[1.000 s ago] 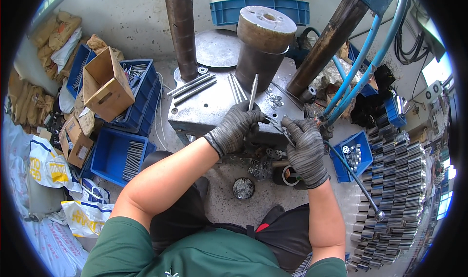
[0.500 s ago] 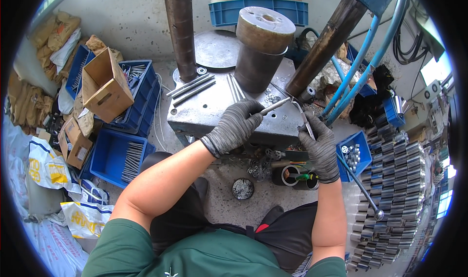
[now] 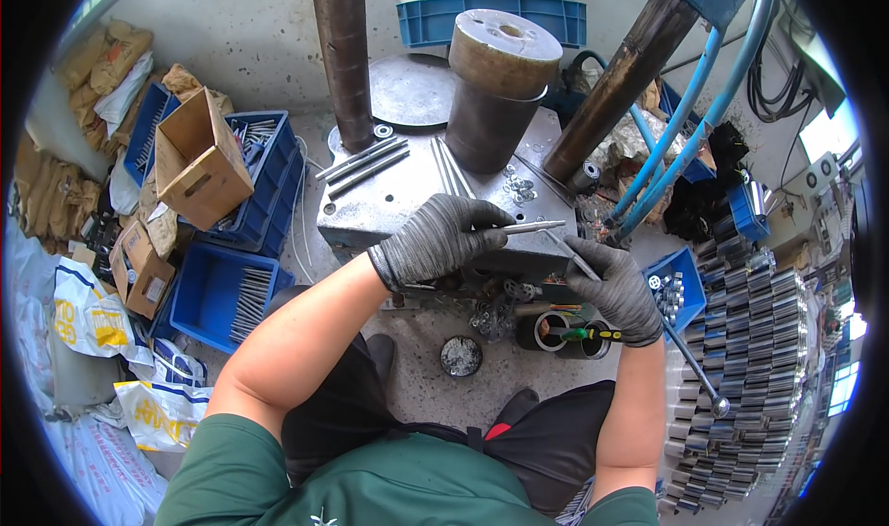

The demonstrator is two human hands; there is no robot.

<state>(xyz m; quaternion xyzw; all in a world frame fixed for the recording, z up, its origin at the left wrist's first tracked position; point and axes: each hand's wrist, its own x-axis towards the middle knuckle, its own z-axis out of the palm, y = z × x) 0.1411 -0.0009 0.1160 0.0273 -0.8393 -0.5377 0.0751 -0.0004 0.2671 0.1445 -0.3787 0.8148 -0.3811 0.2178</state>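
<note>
My left hand, in a grey knit glove, grips a slender metal rod that points right over the front of a steel press bed. My right hand, gloved alike, is closed around a slim metal tool; its kind cannot be made out. The tool's tip comes close to the rod's end, and I cannot tell if they touch. Behind my hands, loose rods lie at the bed's left, and more rods beside a thick steel cylinder. Small metal pieces lie right of it.
Steel columns and blue hoses rise around the bed. A blue bin holds rods at left; a small blue bin holds metal parts at right. A ball-ended lever slants before stacked metal tubes.
The left hand's rod has swung from slanting upward to nearly level and come lower. My right hand has moved slightly down and right, and the tool now slants toward the rod's end.
</note>
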